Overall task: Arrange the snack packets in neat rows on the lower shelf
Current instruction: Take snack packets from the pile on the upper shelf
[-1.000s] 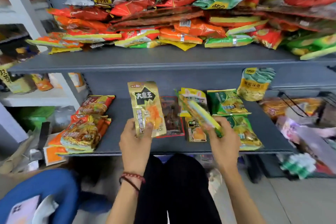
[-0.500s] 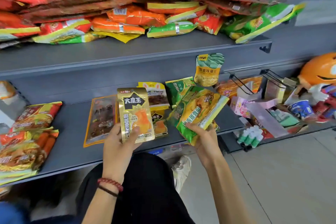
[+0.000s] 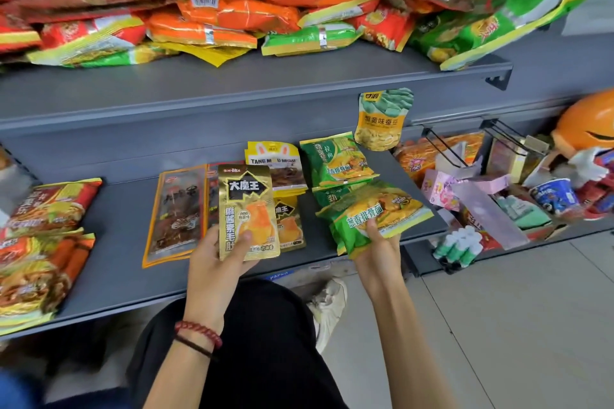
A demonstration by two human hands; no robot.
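Grips a glossy gold packet (image 3: 247,206), black banner and orange picture, upright in the left hand (image 3: 212,266) over the lower shelf (image 3: 123,229) front. Holds a crinkled, yellow-edged green packet (image 3: 375,212) tilted in the right hand (image 3: 378,252) above the shelf's right end.

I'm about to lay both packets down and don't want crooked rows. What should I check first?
1. Grip of left hand on held gold packet: ok.
2. Grip of right hand on held green packet: ok.
3. Matching shelved gold packet on the lower shelf: ok, just behind the held one.
4. Matching shelved green packets: ok, beyond the right hand.
5. Bare shelf room: ok, left of the brown packet.
6. Existing rows straight: not ok, shelved green packets lie tilted.
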